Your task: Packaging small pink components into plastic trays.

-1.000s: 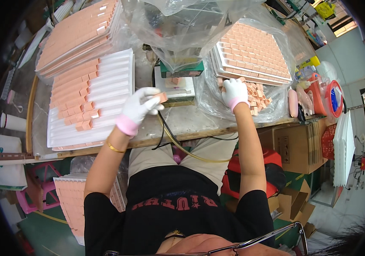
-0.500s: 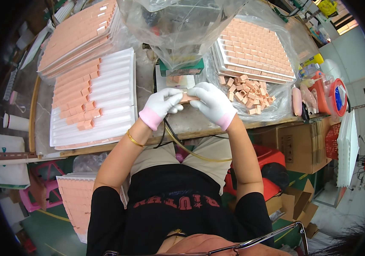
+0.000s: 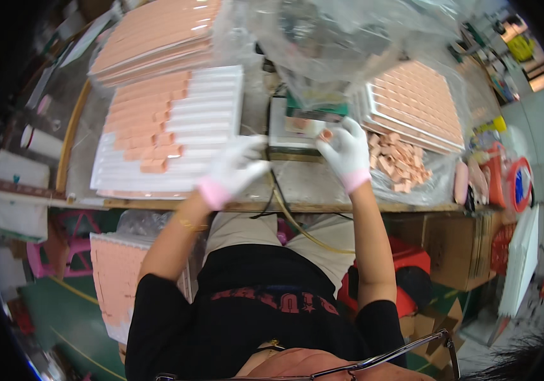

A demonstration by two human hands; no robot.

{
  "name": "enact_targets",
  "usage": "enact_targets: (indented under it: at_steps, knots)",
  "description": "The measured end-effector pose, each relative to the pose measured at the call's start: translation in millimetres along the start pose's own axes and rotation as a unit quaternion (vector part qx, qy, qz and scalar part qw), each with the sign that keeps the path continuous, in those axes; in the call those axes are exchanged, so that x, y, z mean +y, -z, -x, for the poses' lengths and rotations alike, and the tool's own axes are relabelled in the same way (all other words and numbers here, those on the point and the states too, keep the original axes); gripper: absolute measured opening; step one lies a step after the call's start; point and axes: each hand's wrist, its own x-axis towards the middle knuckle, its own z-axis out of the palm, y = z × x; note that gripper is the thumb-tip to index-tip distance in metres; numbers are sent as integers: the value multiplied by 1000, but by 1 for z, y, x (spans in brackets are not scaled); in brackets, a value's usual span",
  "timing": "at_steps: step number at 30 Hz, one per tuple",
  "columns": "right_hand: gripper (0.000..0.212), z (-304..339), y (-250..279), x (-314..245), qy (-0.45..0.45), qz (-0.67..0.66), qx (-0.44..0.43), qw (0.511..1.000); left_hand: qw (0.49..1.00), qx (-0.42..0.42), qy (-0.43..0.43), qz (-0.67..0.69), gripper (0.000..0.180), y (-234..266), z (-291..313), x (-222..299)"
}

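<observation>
My right hand (image 3: 347, 151), in a white glove with a pink cuff, is closed on a small peach-pink hollow cap (image 3: 325, 134). The cap's round opening shows at the fingertips, just in front of the green-topped machine (image 3: 316, 106). My left hand (image 3: 237, 166), gloved the same way, is blurred by motion near the right edge of a white ribbed tray (image 3: 218, 114). Its thumb and fingers look apart, and I see nothing between them. Rows of peach caps (image 3: 141, 120) cover the tray's left part. Loose caps (image 3: 400, 160) lie in a heap right of my right hand.
Stacked trays of peach pieces stand at the back left (image 3: 157, 38) and back right (image 3: 418, 101). Clear plastic sheeting (image 3: 348, 38) hangs over the machine. A hose (image 3: 297, 222) droops over the table's front edge (image 3: 373, 206). Red-rimmed containers (image 3: 518, 184) stand at the right.
My hands, together around a peach piece before, have separated. The left has moved down and left toward the tray; the right now holds a cap near the machine. The whole view has shifted.
</observation>
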Motion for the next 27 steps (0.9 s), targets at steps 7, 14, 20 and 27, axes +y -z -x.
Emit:
enact_targets:
  at_steps: [7, 14, 20, 27]
  knots:
    - [33, -29, -43, 9, -41, 29, 37, 998, 819, 40, -6, -573, 40, 122, 24, -35]
    - [38, -21, 19, 4, -153, 144, -52, 976, 849, 33, -44, -525, 36, 146, 26, -63]
    - [40, 24, 54, 72, -301, 293, -208, 883, 989, 116, -5, -90, 28, 87, 6, -36]
    - [39, 30, 31, -19, -269, -538, -99, 793, 982, -46, 65, 169, 31, -42, -28, -10]
